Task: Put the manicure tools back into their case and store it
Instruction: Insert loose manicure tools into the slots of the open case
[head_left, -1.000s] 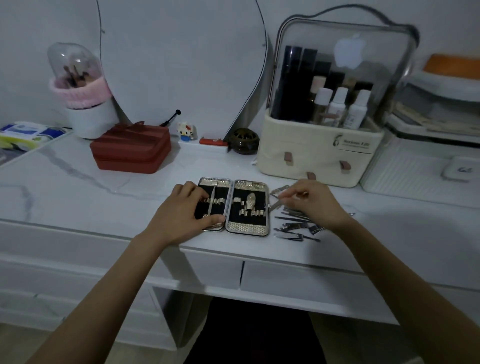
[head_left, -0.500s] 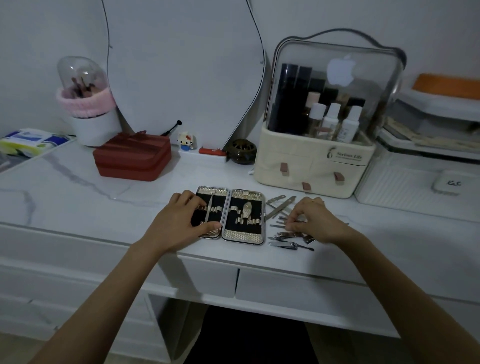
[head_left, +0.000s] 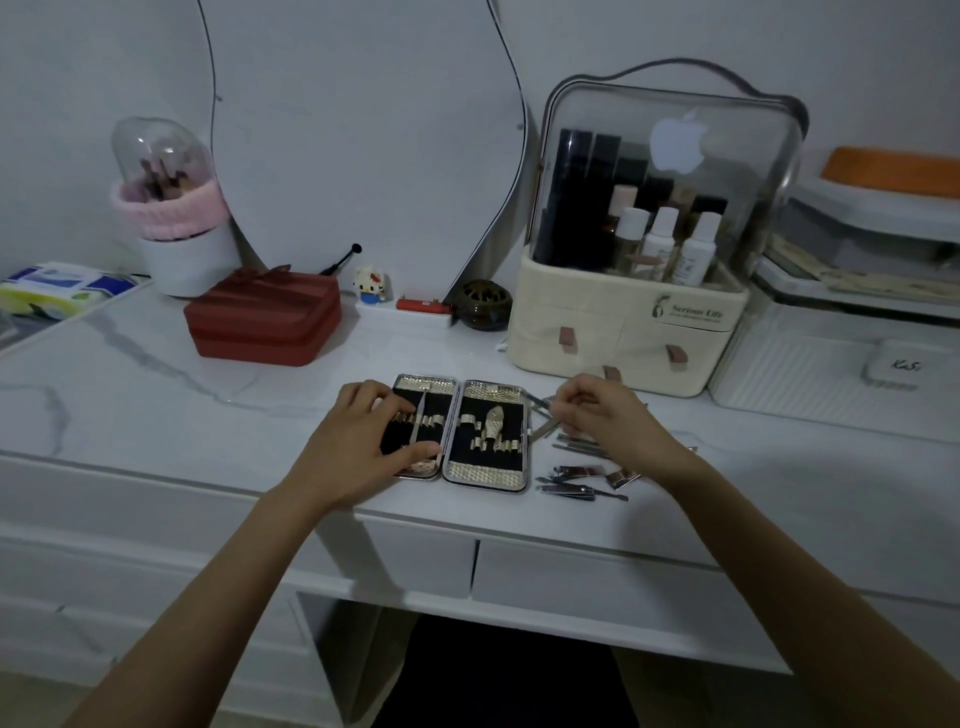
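The manicure case (head_left: 485, 475) lies open flat near the front edge of the white marble table, black inside with gold loops. One thin tool sits in its left half. My left hand (head_left: 358, 447) rests on that left half, fingers spread, pinning it down. My right hand (head_left: 605, 423) hovers just right of the case, fingertips pinched on a slim metal tool (head_left: 540, 408) that points toward the case. Several loose metal tools, among them nail clippers (head_left: 569, 489), lie on the table under and in front of my right hand.
Behind the case stands a cream cosmetics organiser (head_left: 631, 332) with a clear lid. A red box (head_left: 265, 325) sits at back left, a white brush holder (head_left: 182, 249) beyond it. A white ribbed box (head_left: 831, 379) is at the right. Drawers (head_left: 597, 582) run under the tabletop.
My right hand has lifted off the pile of loose tools with a slim tool pinched and moved up toward the case's right edge. My left hand stays on the case.
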